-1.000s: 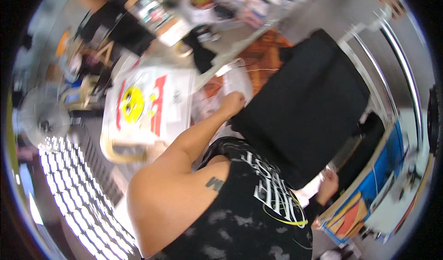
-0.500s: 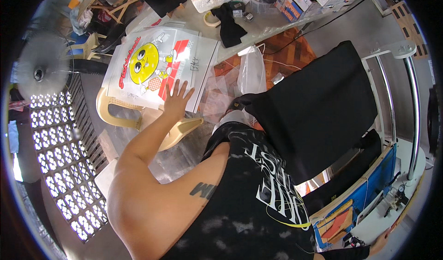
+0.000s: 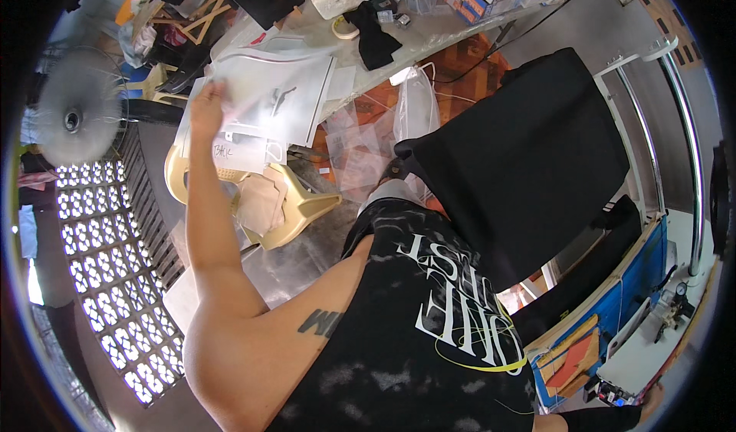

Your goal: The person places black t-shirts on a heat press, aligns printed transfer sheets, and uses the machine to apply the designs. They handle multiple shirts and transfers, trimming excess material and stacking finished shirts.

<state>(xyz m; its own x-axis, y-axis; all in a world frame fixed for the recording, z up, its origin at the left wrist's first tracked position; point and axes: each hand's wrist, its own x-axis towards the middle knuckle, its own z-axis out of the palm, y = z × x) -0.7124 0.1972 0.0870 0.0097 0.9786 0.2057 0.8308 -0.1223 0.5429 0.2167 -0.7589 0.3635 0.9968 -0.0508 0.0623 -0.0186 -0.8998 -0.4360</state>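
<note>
left hand point(image 3: 207, 110) pinches a glossy translucent white sheet point(image 3: 264, 75) at its left edge, so it bows out rightward. right hand point(image 3: 652, 403) is beside the white machine base point(image 3: 632, 367); can't tell its grip.

Head cam (fisheye, worn), facing dwn.
</note>
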